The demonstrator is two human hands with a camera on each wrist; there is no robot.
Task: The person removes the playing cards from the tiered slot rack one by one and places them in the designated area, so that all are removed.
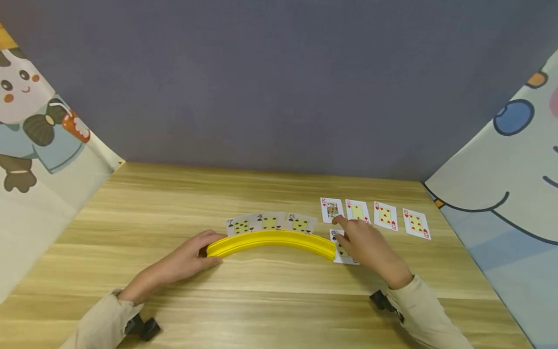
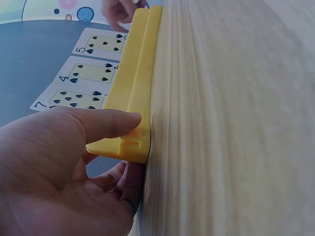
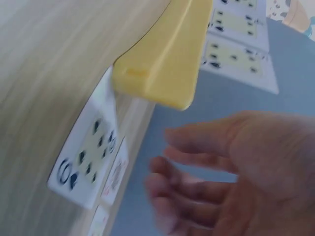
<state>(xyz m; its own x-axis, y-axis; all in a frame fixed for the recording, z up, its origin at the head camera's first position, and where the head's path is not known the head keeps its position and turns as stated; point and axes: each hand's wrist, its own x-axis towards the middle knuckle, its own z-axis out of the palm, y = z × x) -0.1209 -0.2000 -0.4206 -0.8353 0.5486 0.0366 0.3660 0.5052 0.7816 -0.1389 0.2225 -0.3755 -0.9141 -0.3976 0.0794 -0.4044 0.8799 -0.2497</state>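
A yellow curved card holder (image 1: 272,237) lies on the wooden table. My left hand (image 1: 192,255) grips its left end, with the thumb (image 2: 115,123) along the near side in the left wrist view. Standing in the holder are the seven of spades (image 1: 241,227), the four of spades (image 1: 270,222) and the five of spades (image 1: 301,224). Another spade card (image 3: 88,152) lies flat at the holder's right end, one corner by its tip. Above this card is my right hand (image 1: 366,242), fingers loosely bent and nothing between them; it covers part of the card in the head view.
A row of face-up red cards lies at the back right: a king (image 1: 332,210), a two (image 1: 357,211), a five of hearts (image 1: 385,215) and a further heart card (image 1: 416,224). A grey panel (image 1: 274,87) rises behind the table (image 1: 261,310); printed panels flank it.
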